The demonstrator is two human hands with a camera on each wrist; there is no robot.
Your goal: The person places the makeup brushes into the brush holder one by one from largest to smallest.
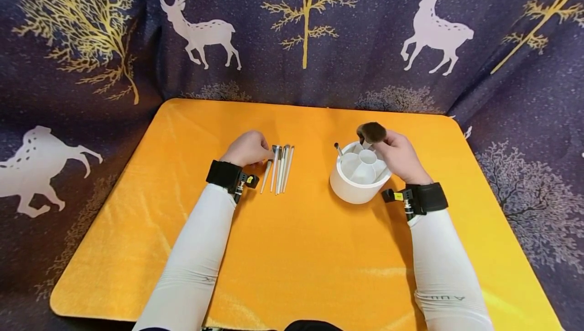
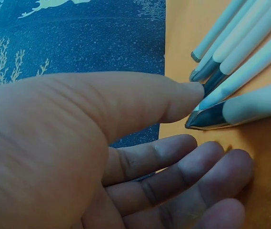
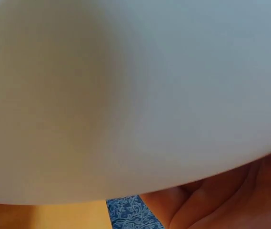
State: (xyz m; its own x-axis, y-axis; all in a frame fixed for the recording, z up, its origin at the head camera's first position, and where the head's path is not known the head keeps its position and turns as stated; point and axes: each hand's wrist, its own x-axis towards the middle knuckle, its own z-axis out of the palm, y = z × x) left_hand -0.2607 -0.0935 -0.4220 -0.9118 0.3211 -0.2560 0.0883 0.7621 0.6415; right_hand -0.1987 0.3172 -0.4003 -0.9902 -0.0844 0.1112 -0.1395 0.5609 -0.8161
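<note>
Two hands work apart over the table [image 1: 296,255] in our head view: left hand [image 1: 248,149] at the brushes' [image 1: 282,171] ten o'clock, cup [image 1: 356,191] at their three, right hand [image 1: 403,158] at the cup's two, behind the big brush [image 1: 374,132]; whether gripping it, we cannot tell. Left wrist: our thumb and loose fingers are parted, brushes at two o'clock. Right wrist: we see mostly cup wall.

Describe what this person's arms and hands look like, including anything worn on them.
The left hand and right hand wear no gloves. A white left sleeve and white right sleeve cover the forearms; the right one bears dark lettering. A broad black left wristband and matching right wristband each carry a small dark device with a yellow label.
</note>
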